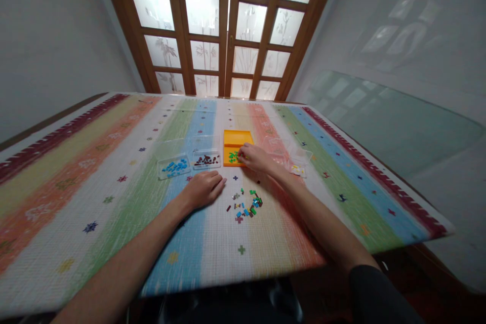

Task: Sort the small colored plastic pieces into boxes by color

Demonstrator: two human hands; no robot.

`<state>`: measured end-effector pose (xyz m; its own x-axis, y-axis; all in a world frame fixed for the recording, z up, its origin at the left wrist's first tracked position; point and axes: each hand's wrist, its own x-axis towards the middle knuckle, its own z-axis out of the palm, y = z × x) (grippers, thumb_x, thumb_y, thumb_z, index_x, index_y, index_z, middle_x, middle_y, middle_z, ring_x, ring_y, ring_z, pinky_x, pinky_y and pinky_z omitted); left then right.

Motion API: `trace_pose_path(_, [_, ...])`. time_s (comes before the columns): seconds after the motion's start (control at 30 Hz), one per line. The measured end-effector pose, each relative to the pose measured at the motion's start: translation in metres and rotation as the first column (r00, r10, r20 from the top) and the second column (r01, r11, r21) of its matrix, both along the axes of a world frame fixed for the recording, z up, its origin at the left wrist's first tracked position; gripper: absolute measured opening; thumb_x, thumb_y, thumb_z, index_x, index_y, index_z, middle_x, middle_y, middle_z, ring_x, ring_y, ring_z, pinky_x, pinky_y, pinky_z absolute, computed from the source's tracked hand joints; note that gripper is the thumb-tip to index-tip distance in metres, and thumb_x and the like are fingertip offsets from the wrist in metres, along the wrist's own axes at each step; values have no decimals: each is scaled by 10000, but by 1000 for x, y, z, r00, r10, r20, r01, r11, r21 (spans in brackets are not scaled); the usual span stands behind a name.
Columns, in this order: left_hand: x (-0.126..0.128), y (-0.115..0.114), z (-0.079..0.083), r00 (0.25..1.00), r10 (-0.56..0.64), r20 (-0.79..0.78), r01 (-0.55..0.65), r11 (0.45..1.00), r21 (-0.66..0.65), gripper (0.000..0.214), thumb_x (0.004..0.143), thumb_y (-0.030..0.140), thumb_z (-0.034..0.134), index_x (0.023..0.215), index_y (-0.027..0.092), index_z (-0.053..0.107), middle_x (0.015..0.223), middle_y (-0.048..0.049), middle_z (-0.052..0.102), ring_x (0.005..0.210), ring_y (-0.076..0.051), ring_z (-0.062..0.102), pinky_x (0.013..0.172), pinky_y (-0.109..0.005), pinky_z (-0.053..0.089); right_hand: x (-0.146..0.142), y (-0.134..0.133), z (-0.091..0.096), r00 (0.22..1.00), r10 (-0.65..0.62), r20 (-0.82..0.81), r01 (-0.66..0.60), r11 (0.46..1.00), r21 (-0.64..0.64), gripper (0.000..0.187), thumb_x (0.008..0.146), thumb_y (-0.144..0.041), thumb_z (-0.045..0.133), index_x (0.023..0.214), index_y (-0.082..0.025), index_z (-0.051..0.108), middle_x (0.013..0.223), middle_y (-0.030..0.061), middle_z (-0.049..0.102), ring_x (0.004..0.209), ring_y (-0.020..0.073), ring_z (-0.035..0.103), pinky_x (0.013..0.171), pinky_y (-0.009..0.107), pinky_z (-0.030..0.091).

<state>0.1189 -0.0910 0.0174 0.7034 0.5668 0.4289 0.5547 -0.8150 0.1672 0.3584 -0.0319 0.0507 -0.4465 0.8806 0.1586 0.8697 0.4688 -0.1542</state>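
Observation:
My right hand reaches into an open yellow-orange box, its fingertips drawn together among small green building bricks. Whether a brick is between those fingers is too small to see. My left hand lies on the tablecloth with its fingers loosely bent and nothing visible in it. Just right of it, small loose bricks in green, blue, brown and grey are spread on the cloth, some of them forming a curve.
Left of the yellow box stand a clear box of blue bricks and a clear box of dark brown bricks. On the right, partly behind my right arm, is a clear container with yellow pieces. A striped tablecloth covers the table.

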Motion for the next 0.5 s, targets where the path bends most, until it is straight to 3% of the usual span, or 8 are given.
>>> trace_pose_path(0.2, [-1,0,0,1000,-6,-23,6,1000,13,397,1044,289,369,773,164,629,706,-53,619,641,-167,558,654,-309,453,16,-11,15,997,44,-70,-44,999,-5,150,954,-168,588,1034,-156,715,1017,102,694,916,197,625,796,291,438])
trace_pose_path(0.3, [0,-2,3,1000,-25,-14,25,1000,-11,393,1032,290,380,759,164,633,703,-56,623,640,-166,554,650,-310,449,30,-27,24,988,70,-141,-82,993,-80,135,948,-166,588,994,-174,715,955,68,709,859,181,627,775,288,451])
trace_pose_path(0.4, [0,-8,8,994,-66,92,79,987,-142,289,967,260,445,773,166,638,671,-32,605,613,-148,537,624,-288,441,42,-46,28,986,78,-146,-106,976,-192,94,920,-195,640,959,-172,722,896,55,709,767,166,608,702,274,443])
trace_pose_path(0.5, [0,-15,15,970,-136,201,194,933,-304,115,824,218,542,811,169,646,662,-4,585,585,-128,516,591,-263,428,51,-60,25,989,60,-134,-92,964,-248,77,884,-177,674,939,-169,727,869,52,706,740,161,595,676,270,431])
